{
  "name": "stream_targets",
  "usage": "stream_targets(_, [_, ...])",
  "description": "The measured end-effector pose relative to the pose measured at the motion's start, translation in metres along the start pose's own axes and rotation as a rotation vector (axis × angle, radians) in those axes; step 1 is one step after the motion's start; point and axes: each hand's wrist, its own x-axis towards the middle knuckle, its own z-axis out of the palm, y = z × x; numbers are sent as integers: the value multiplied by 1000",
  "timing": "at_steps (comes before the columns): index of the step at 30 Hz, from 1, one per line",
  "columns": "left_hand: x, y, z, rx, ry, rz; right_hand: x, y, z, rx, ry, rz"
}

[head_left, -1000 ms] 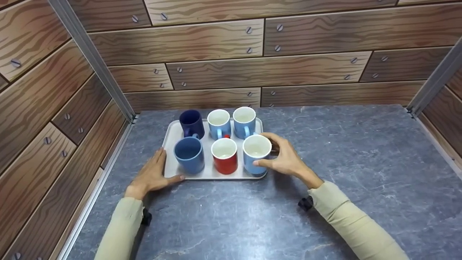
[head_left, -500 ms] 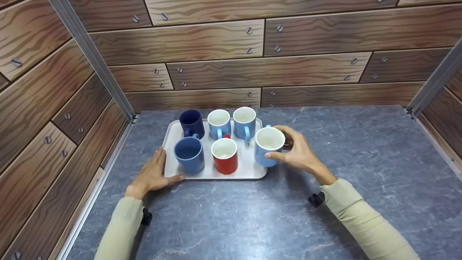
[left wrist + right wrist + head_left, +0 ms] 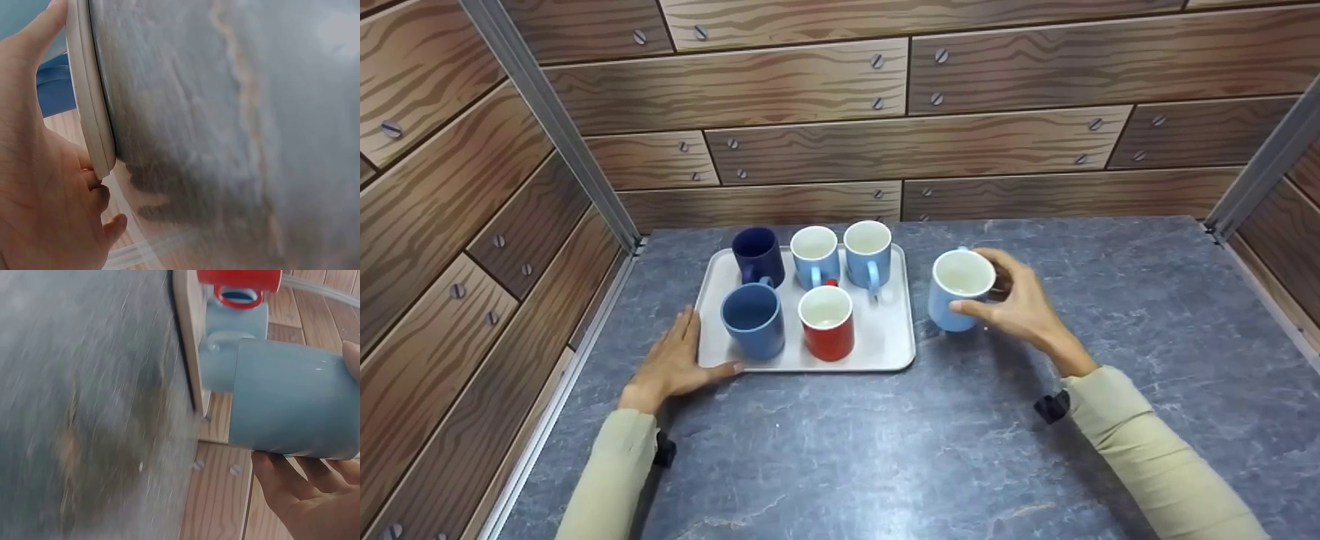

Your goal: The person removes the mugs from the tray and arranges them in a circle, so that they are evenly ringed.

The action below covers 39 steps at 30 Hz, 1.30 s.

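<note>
My right hand (image 3: pixel 1016 304) grips a light blue mug (image 3: pixel 952 300) with a white inside, thumb in front and fingers around its right side. The mug is upright, to the right of the tray; in the right wrist view the blue mug (image 3: pixel 292 399) shows raised over the tabletop. My left hand (image 3: pixel 671 364) rests against the left front corner of the white tray (image 3: pixel 885 352), fingers straight along its left side and thumb at the front rim. On the tray stand a red mug (image 3: pixel 829 337), a medium blue mug (image 3: pixel 754 330), a dark navy mug (image 3: pixel 761 259) and two light blue mugs.
The tray sits on a grey marbled tabletop (image 3: pixel 840 465), toward its back left. Wood-plank-patterned walls (image 3: pixel 930 142) stand behind and at both sides, with metal corner posts (image 3: pixel 559 112). The two light blue mugs fill the tray's back right, handles toward the front.
My right hand has lifted the light blue mug from the tray's front right corner and carried it rightward past the tray's edge. The left hand and the other mugs have stayed put.
</note>
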Motion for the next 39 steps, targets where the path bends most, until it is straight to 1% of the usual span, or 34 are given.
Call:
stream_targets(8, [0, 1, 0, 6, -6, 2, -1, 14, -27, -61, 81, -6])
stream_targets(13, [1, 1, 2, 2, -27, -12, -3, 26, -48, -130, 123, 25])
stream_targets(16, [1, 1, 2, -1, -20, -7, -4, 32, -61, -169, 144, 47])
stream_targets(20, [0, 1, 1, -1, -6, 5, -5, 41, -74, -191, 172, 62])
stream_targets(22, [0, 0, 1, 5, -9, 6, -6, 45, -80, -198, 186, 68])
stream_targets(29, [2, 0, 0, 13, -19, 5, -12, 57, -90, -231, 217, 101])
stream_targets(39, [1, -1, 1, 10, -15, 2, -18, 73, -92, -254, 238, 129])
